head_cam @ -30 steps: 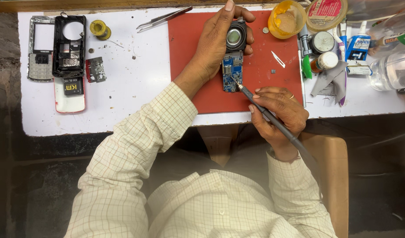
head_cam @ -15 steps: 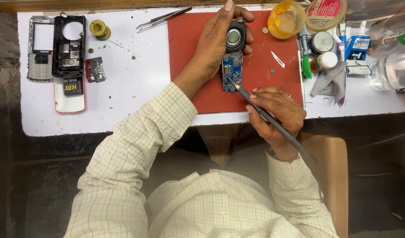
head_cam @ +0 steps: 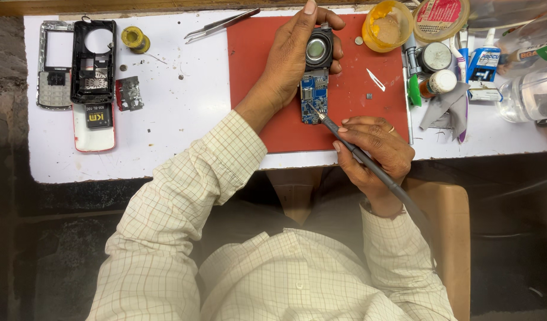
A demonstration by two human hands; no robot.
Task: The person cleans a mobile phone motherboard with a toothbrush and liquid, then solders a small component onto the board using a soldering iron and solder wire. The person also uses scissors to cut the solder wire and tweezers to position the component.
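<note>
While left hand (head_cam: 294,56) grips the round magnifier (head_cam: 318,49) over the blue circuit board (head_cam: 314,102), right hand (head_cam: 374,148) clasps the soldering iron (head_cam: 368,163). Iron tip touches board. Board lies on red mat (head_cam: 255,89).

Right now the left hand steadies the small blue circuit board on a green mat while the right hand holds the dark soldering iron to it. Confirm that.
Not quite: the mat is red, not green, as the head view shows. The left hand steadies the small blue circuit board on it, and the right hand holds the dark soldering iron to it.
</note>
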